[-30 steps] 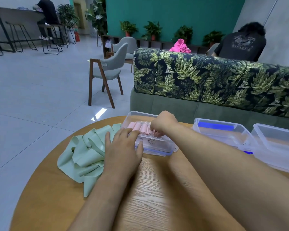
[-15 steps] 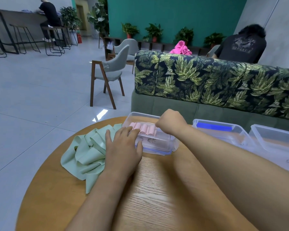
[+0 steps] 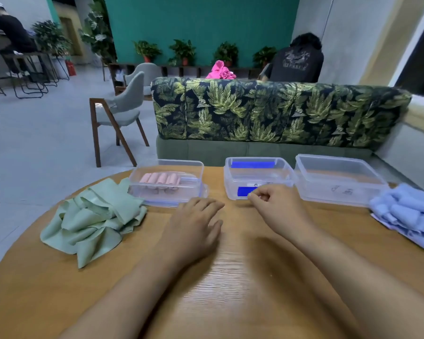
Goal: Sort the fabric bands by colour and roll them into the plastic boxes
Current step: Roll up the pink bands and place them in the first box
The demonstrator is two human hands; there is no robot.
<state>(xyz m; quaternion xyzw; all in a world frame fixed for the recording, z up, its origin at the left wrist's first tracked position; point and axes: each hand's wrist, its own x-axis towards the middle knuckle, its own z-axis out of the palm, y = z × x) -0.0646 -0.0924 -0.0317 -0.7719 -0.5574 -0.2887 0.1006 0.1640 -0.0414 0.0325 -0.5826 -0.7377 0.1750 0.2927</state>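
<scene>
Three clear plastic boxes stand in a row at the table's far side. The left box [image 3: 198, 167] holds several rolled pink bands [image 3: 160, 179]. The middle box [image 3: 287, 172] and the right box [image 3: 367, 177] hold no bands. A heap of loose green bands [image 3: 93, 221] lies at the left. Light blue bands [image 3: 409, 212] lie at the right edge. My left hand [image 3: 194, 228] hovers flat over the table with relaxed fingers, holding nothing. My right hand [image 3: 277, 209] is in front of the middle box, fingers loosely curled, nothing visible in it.
The round wooden table [image 3: 230, 277] drops off to a grey floor on the left. A leaf-patterned sofa [image 3: 267, 111] stands just behind the boxes. A grey chair [image 3: 123, 108] stands farther left. Two people sit in the background.
My right hand has come out of the left box and moved right, in front of the middle box. My left hand left that box's side. The view swung right, showing the blue bands.
</scene>
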